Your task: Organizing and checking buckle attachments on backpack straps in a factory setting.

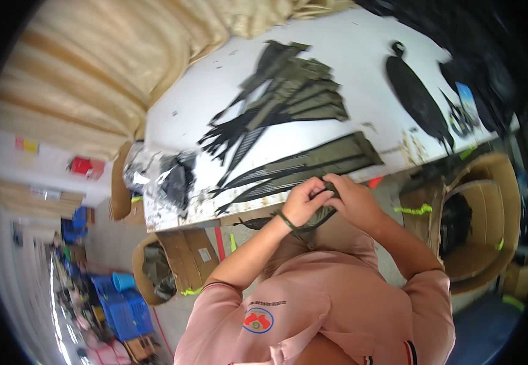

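Note:
Close to my body at the table's front edge, my left hand [301, 202] and my right hand [356, 201] are closed, fingertips together. Between them they pinch an olive fabric piece with black edging [320, 218], part of which hangs below the fingers. My fingers hide the exact spot being gripped. Just beyond the hands, long olive pieces with black trim and pointed ends [331, 159] lie flat on the white table [173, 137]. Farther back sits a fanned pile of similar olive and black pieces [300, 91].
At the right lie a long black padded piece [419, 91], scissors [457, 120] and dark fabric [489, 79]. A clear plastic bag [157, 176] rests at the table's left end. Cardboard boxes stand below, left [192, 258] and right [500, 213]. A beige curtain [100, 67] borders the table.

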The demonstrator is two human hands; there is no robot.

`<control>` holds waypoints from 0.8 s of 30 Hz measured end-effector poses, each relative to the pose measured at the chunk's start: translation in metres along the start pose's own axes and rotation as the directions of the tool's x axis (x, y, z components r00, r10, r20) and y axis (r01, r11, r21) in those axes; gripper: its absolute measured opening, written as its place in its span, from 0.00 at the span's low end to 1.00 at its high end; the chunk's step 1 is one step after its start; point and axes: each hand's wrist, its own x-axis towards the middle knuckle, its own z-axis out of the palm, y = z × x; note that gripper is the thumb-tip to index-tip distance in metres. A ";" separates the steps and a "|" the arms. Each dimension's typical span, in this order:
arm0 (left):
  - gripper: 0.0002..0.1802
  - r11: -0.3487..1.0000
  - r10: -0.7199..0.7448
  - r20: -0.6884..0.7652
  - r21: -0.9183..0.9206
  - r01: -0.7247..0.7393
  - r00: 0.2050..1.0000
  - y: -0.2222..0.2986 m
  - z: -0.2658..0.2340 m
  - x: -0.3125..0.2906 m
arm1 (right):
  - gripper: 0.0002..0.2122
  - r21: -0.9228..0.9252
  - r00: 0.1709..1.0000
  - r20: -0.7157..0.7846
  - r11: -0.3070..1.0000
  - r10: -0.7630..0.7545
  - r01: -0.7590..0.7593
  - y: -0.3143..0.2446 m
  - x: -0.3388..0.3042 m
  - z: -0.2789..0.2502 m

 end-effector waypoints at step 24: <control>0.10 0.949 0.082 -0.162 0.314 -0.028 0.983 -0.010 -0.077 -0.071 | 0.06 0.433 0.944 0.202 0.840 0.262 -0.326 -0.035 0.052 0.081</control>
